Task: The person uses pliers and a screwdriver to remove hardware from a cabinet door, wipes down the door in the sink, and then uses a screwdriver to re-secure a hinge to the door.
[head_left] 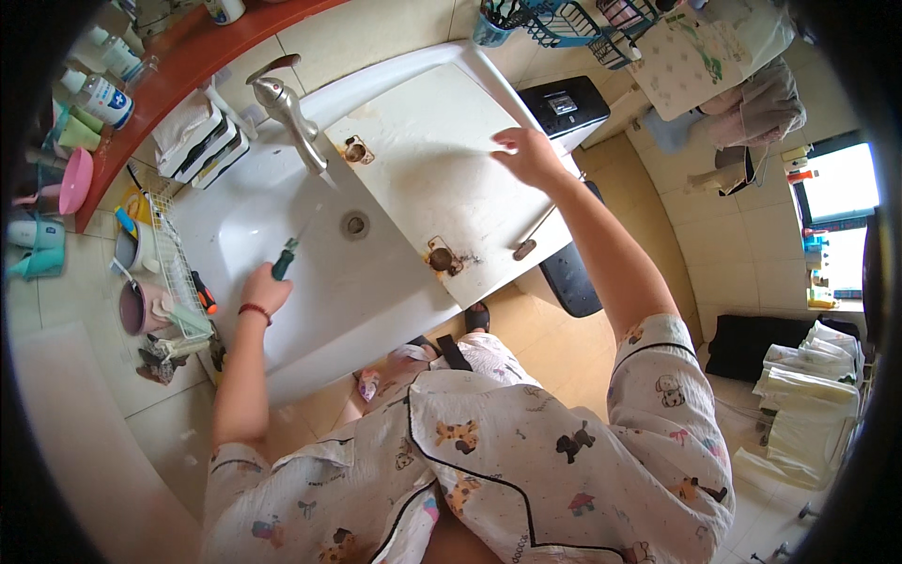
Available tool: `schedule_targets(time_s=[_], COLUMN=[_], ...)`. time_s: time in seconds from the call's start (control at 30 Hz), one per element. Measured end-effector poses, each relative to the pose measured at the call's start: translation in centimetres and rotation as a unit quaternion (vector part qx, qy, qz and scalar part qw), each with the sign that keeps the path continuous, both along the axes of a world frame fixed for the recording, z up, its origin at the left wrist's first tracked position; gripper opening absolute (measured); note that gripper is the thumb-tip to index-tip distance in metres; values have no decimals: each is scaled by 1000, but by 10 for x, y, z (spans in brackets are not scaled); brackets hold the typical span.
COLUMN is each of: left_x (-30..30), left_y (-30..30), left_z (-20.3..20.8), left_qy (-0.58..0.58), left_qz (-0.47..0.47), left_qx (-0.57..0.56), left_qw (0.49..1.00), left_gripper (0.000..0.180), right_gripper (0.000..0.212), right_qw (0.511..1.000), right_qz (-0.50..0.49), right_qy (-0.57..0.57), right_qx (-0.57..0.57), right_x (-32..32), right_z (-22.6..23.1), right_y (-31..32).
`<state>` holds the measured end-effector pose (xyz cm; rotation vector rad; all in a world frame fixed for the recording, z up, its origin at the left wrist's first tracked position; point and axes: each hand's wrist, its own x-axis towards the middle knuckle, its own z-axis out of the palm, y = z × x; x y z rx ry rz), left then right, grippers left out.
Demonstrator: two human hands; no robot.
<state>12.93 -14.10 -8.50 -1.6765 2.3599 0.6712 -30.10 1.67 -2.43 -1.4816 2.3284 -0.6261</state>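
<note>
Left hand (pixel 264 289), left of centre, grips a green-handled screwdriver (pixel 285 258) over the white basin (pixel 310 310); right hand (pixel 526 155), upper centre, rests open-fingered on the white board (pixel 442 179); steadying the board seems advisable.

Your upper left: white bottle (pixel 101 97) with blue label on the red shelf (pixel 202 52). Top centre: black scale (pixel 566 106), small grey screen (pixel 562 102).
</note>
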Motion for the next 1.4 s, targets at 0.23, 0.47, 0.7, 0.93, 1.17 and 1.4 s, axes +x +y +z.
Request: schedule_targets(time_s=[0.23,0.47,0.7,0.93,1.17,1.4], left_x=[-54,-163,-176,-146,-129,-130], left_y=[63,94,92,61,24,-28], left_z=[24,11,-4,23,17,24], left_qy=[344,296,375,262,302,287], left_qz=[88,90,227,113,34,-89], left_qx=[125,186,169,164,213,179], left_qw=[926,933,883,944,929,937], left_gripper=[28,29,26,29,32,37], right_gripper=[54,64,66,46,39,18], right_qw=[977,977,969,889,716,715], right_qz=[-144,-71,-12,-12,-31,-123], right_qy=[9,31,-79,-393,-695,-684], right_qx=[159,199,234,236,45,-75], right_x=[-65,-68,-86,-64,-11,44], right_z=[-18,-15,-39,-48,13,-7], right_y=[-3,-10,2,25,51,63])
